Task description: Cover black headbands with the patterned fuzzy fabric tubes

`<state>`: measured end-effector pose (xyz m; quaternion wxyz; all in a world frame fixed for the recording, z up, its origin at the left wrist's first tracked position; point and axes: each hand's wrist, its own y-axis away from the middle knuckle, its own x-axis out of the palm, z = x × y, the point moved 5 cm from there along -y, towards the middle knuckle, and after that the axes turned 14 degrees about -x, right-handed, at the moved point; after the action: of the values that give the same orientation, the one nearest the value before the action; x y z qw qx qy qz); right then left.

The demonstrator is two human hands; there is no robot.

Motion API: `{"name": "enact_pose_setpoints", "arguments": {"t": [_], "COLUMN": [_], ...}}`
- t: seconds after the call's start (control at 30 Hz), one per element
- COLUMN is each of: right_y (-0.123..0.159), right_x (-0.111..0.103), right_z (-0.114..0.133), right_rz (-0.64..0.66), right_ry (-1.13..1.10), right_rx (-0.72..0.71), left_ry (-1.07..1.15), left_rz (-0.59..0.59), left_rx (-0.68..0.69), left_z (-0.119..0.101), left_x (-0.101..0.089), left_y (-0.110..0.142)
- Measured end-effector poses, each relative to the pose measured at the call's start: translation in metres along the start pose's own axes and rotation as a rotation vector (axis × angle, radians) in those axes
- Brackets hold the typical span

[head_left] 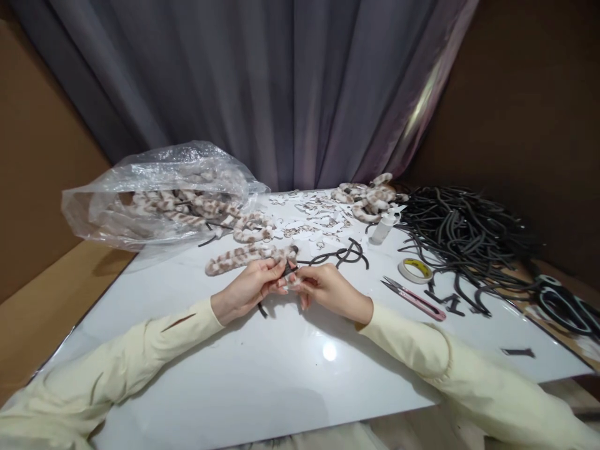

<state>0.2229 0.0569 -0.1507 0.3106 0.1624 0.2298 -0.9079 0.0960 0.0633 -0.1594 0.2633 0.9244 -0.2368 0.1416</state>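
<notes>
Left hand (248,289) and right hand (328,289) both pinched one furry headband (244,256). Beige-and-brown plush, curving far-left; bare black tip between fingers.

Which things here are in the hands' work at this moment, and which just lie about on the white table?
In hand:
- left hand and right hand, both gripping one end of the furry brown-and-cream covered band

Lying about:
- clear plastic bag of furry bands
- heap of bare black plastic bands
- roll of yellow tape
- pink-handled snips
- small white squeeze bottle
- large black scissors
</notes>
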Motion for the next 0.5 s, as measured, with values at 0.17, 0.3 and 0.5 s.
{"name": "enact_pose_setpoints", "arguments": {"t": [0.17, 0.3, 0.5], "right_y": [0.001, 0.003, 0.002], "right_x": [-0.019, -0.02, -0.013], "right_z": [0.002, 0.013, 0.017], "right_rz": [0.028, 0.145, 0.212], "right_ry": [0.118, 0.185, 0.277], "right_rx": [0.057, 0.117, 0.084], "left_ry": [-0.033, -0.14, -0.193], "left_rz": [-0.075, -0.045, -0.027], "left_rx": [0.021, 0.028, -0.027], "left_z": [0.013, 0.016, 0.02], "left_x": [-0.009, -0.004, 0.0], "left_y": [-0.005, -0.005, -0.002]}}
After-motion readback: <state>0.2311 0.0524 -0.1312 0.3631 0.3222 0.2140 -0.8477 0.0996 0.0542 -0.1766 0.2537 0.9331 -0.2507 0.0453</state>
